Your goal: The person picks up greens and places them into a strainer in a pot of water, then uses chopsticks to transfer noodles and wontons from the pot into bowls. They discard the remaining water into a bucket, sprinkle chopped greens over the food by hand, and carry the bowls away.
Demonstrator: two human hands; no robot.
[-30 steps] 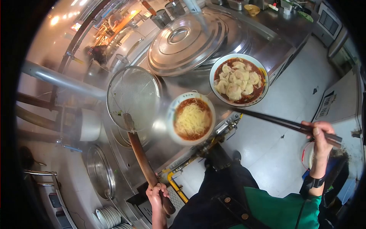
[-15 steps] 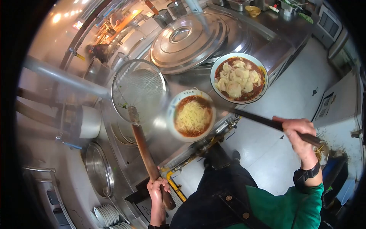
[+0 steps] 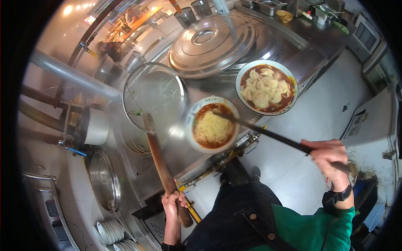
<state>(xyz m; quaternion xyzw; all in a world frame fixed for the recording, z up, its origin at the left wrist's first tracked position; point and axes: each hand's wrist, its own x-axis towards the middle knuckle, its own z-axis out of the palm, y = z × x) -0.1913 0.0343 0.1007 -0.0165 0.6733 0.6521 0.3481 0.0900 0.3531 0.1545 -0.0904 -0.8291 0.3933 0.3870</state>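
My left hand (image 3: 173,202) is closed around the wooden handle of a large wire-mesh strainer (image 3: 157,94). Steam hazes the area around its round basket, which carries a few green scraps. In my right hand (image 3: 328,155) are long dark chopsticks (image 3: 276,136), held close together. Their tips reach the noodles at the upper part of a white bowl (image 3: 189,131). Pale thin noodles (image 3: 212,129) lie in red broth there. Behind it to the right stands a second bowl (image 3: 240,97) with dumplings (image 3: 264,90) in red broth.
Big metal lids (image 3: 226,48) lie on the steel stove top behind the bowls. A pot (image 3: 97,126) and a round metal pan (image 3: 104,180) are at the left, with stacked white plates (image 3: 111,231) below. A yellow gas pipe (image 3: 194,214) runs along the stove's front.
My right hand has moved slightly down, and the chopstick tips have come left over the noodle bowl. My left hand keeps its hold on the strainer. The view has shifted slightly.
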